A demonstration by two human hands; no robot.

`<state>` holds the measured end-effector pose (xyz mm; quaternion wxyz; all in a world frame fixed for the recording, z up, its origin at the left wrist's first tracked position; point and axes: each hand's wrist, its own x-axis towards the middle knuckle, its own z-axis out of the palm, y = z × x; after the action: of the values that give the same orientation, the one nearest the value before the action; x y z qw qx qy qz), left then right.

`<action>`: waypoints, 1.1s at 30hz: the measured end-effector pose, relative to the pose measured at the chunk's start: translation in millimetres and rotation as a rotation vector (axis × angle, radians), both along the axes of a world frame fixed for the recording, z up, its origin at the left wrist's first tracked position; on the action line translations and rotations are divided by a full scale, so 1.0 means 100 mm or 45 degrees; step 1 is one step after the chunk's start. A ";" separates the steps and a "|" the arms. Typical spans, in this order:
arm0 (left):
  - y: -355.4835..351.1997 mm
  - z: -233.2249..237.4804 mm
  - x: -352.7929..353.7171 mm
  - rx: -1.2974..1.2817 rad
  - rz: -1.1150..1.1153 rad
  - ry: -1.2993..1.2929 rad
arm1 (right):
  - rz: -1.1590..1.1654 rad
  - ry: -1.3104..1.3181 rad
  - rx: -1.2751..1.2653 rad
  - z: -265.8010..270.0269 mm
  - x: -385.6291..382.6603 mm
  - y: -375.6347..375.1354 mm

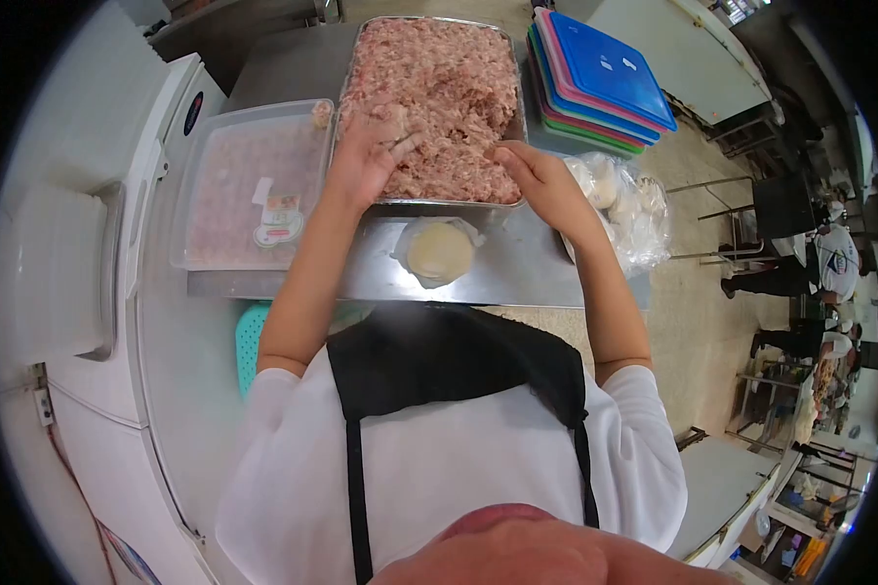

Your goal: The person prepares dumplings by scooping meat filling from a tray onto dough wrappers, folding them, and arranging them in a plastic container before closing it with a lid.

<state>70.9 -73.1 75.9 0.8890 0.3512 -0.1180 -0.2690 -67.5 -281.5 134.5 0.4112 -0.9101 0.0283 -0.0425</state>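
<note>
A large metal tray of ground meat [439,78] lies ahead of me on the steel table. Over its near left part is my left hand [373,156], fingers apart and smeared with bits of meat. My right hand [544,190] is at the tray's near right corner, thumb against the meat. Its other fingers are curled under, and what they hold, if anything, is hidden. Between my forearms, a pale round stack of dough wrappers [440,252] rests on clear plastic. Beside my right wrist sits a clear plastic bag [629,210] with pale rounded pieces inside.
Left of the tray is a lidded translucent container [249,185] with pinkish contents and a label. Coloured flat lids [605,73] are stacked at the back right. A white fridge [156,292] borders the left side. A teal basket [251,341] stands below the table [546,278]. People are farther right.
</note>
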 end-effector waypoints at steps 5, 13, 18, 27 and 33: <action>0.02 0.34 -0.26 0.709 0.240 -1.265 | 0.183 0.043 0.065 0.12 -0.22 -0.15; 0.00 -0.07 -0.11 1.116 -0.099 -1.539 | 0.460 -0.219 -0.075 -0.49 -0.11 -0.38; -0.16 -0.12 -0.25 1.342 -0.047 -0.974 | 0.163 -0.244 -0.472 -0.35 -0.14 -0.49; -0.05 -0.05 -0.38 1.533 -0.150 -0.754 | 0.040 0.128 -0.807 -0.59 -0.24 -0.69; -0.03 0.10 -0.34 1.102 0.198 -1.561 | 0.149 0.007 -0.082 -0.18 -0.39 -0.42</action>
<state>36.8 -76.5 85.5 0.4633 0.7632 -0.4502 0.0159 -106.6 -323.4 116.5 0.3834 -0.9231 -0.0252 -0.0168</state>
